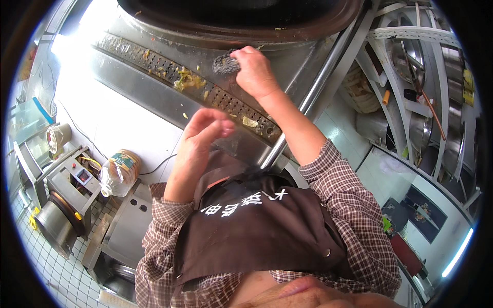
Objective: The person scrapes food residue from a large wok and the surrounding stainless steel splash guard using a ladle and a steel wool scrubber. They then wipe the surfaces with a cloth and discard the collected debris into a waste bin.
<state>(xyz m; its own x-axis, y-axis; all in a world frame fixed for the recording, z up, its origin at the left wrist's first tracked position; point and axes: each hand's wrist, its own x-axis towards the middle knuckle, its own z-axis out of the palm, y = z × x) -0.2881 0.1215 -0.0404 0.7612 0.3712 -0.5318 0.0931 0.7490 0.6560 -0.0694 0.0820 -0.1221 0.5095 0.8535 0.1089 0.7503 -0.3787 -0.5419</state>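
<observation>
My right hand (254, 73) grips a grey steel-wool scourer (225, 63) on the stained steel surface of a cooking range (292, 65), close below the rim of a large dark wok (246, 36). My left hand (208, 129) is raised over the front edge of the range, its fingers loosely curled and blurred, with nothing seen in it. Between the hands runs a perforated metal drain strip (219, 94), on which lie wet food scraps (188, 79) and a pale scrap (250, 122).
A steel rail (319, 82) borders the range on the right. Beyond it, a white rack (414, 34) holds metal bowls and pans. At the left are a plastic jug (120, 173) and a steel appliance (65, 181) with a small display.
</observation>
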